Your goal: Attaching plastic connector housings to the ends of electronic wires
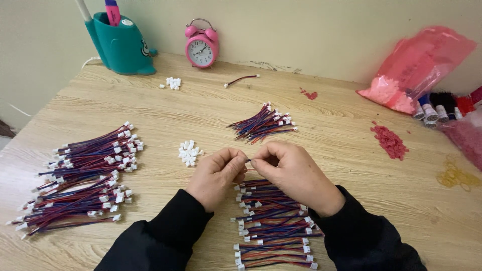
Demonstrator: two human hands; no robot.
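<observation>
My left hand (217,175) and my right hand (291,170) meet at the table's middle, fingertips pinched together on a thin wire lead (249,160) held between them. Below my hands lies a pile of red, blue and black wire leads with white plug ends (273,226). A smaller bundle of the same leads (261,124) lies just beyond my hands. A little heap of loose white connector housings (188,152) sits left of my left hand. Both sleeves are black.
A large stack of wire leads (85,175) fills the left side. At the back stand a teal pen holder (120,45), a pink alarm clock (201,44), more white housings (173,83) and one single lead (242,79). A pink bag (416,65), thread spools (434,108), red bits (389,140) and rubber bands (454,176) lie right.
</observation>
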